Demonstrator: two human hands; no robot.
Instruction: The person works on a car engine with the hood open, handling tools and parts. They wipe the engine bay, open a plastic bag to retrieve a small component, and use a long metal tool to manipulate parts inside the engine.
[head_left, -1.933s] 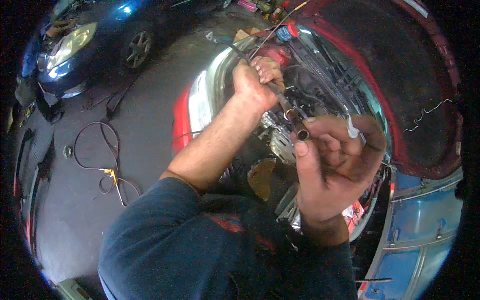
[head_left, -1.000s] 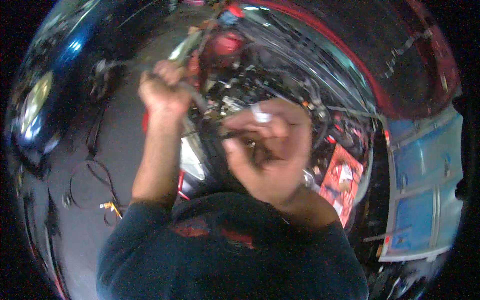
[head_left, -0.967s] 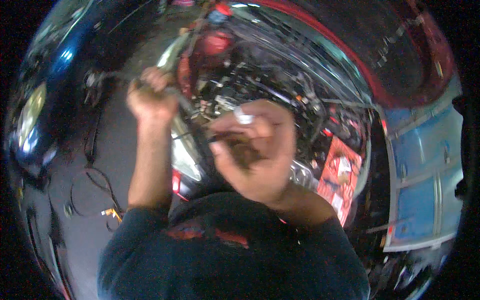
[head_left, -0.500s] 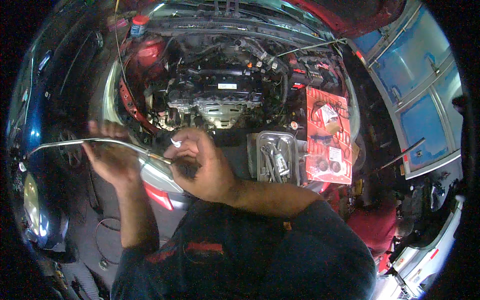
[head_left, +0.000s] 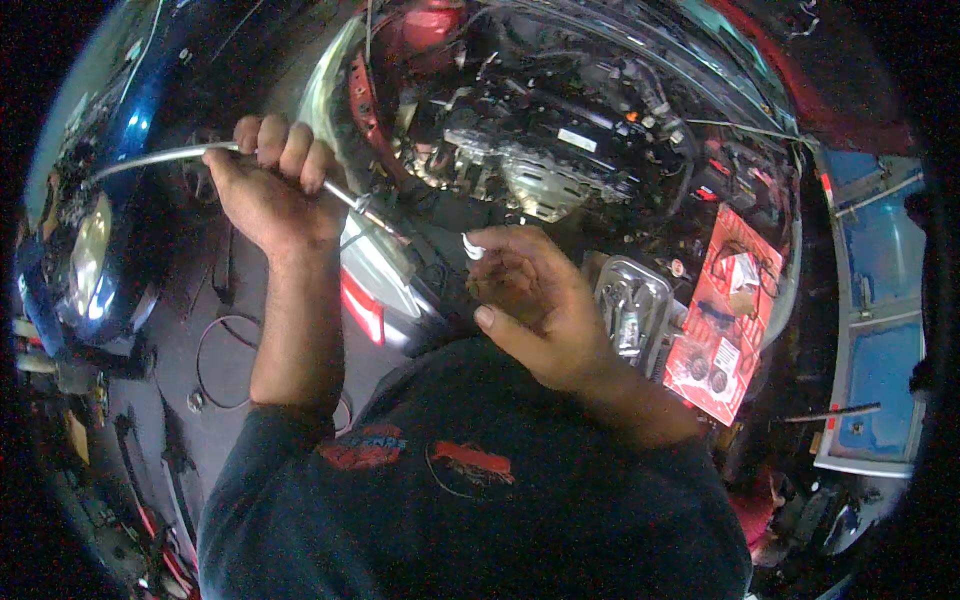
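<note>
My left hand (head_left: 275,195) is wrapped round a long, slightly bent metal tube (head_left: 165,156), left of the open engine bay. One end reaches toward the blue car; the other slants down to the right past my wrist. Apart from that end, my right hand (head_left: 540,310) hangs before the bay's front edge, fingers loosely curved and thumb spread away. A small white thing (head_left: 472,246) shows at its index finger; whether it is worn or held I cannot make out. Beyond my hands lies the engine (head_left: 570,160) with its dark top and a bare metal shield.
A metal tray (head_left: 664,300) with wrenches and a small bottle sits at the bay's front right. Beside it lies a red-orange sheet (head_left: 690,345) bearing parts. A blue car (head_left: 125,130) stands close on the left; a person in red (head_left: 758,515) is at lower right.
My left fingers have closed round the tube, which lay across the hand before. My right hand has come off the tube's end and opened. The view has turned, shifting the bay rightward.
</note>
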